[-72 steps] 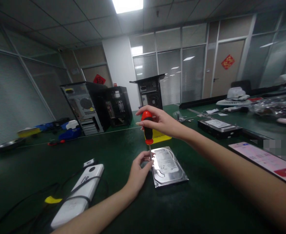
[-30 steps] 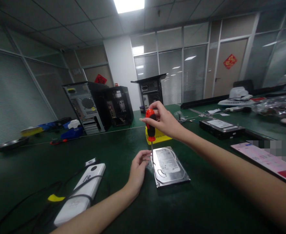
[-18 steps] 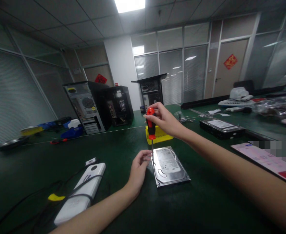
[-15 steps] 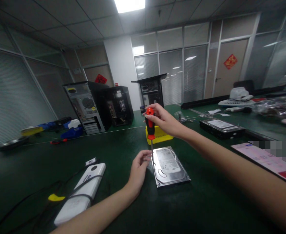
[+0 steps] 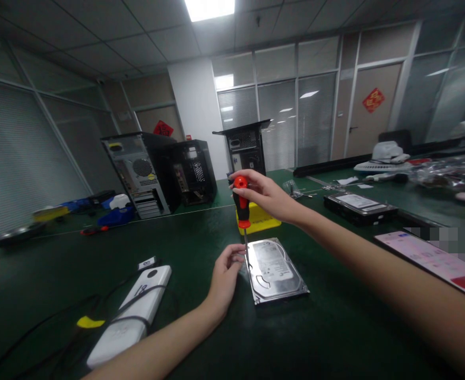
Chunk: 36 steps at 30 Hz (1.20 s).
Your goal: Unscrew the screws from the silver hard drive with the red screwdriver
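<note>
A silver hard drive (image 5: 275, 269) lies label up on the green table (image 5: 200, 243). My right hand (image 5: 258, 192) is closed round the red and black handle of a screwdriver (image 5: 242, 203), which stands nearly upright. Its shaft runs down to the drive's left edge; the tip is too small to make out. At that same edge is my left hand (image 5: 228, 269), its fingers bent and close together beside the shaft. Whether those fingers pinch the shaft or only touch the drive is unclear. Behind the drive sits a yellow tray (image 5: 262, 220).
A white power bank (image 5: 133, 311) with black cables lies at the left front. Computer cases (image 5: 137, 169) stand at the back. On the right are another hard drive (image 5: 361, 207), a phone with a pink screen (image 5: 434, 261) and plastic bags (image 5: 446, 177).
The screwdriver's handle has tilted slightly to the left along with my right hand. My left hand and the drive have stayed in place.
</note>
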Tool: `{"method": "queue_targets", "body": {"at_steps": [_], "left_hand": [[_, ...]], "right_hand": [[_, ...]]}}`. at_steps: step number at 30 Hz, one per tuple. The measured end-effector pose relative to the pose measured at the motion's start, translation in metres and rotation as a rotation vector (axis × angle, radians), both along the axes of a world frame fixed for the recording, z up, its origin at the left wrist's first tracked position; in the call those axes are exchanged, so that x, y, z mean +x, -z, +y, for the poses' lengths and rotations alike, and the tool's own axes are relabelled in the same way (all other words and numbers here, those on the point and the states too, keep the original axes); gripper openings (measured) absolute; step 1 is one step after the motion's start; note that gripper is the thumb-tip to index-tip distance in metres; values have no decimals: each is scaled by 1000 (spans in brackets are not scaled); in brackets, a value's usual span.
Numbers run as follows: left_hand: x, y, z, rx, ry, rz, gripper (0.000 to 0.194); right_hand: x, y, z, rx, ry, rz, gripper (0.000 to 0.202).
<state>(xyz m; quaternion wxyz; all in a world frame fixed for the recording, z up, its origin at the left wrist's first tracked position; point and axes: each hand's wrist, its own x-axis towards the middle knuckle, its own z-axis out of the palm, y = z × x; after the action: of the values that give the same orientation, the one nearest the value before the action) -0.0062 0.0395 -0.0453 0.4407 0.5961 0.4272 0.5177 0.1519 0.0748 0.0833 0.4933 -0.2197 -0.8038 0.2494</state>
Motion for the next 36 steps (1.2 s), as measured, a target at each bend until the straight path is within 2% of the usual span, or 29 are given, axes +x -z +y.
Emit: {"method": "queue_targets", "body": {"at_steps": [9,15,28,36], "left_hand": [[0,1,2,12,21,12,30],[0,2,2,26,27,17,29],[0,1,0,17,29,34,28],[1,-2,-2,11,39,10,23]], "right_hand": [[-4,-3,-10,122,64,-58,35],[-6,2,-4,145,126,-49,36],[-5,4,0,46,-38,2,41],[-5,3,-2,40,-56,36,36]]}}
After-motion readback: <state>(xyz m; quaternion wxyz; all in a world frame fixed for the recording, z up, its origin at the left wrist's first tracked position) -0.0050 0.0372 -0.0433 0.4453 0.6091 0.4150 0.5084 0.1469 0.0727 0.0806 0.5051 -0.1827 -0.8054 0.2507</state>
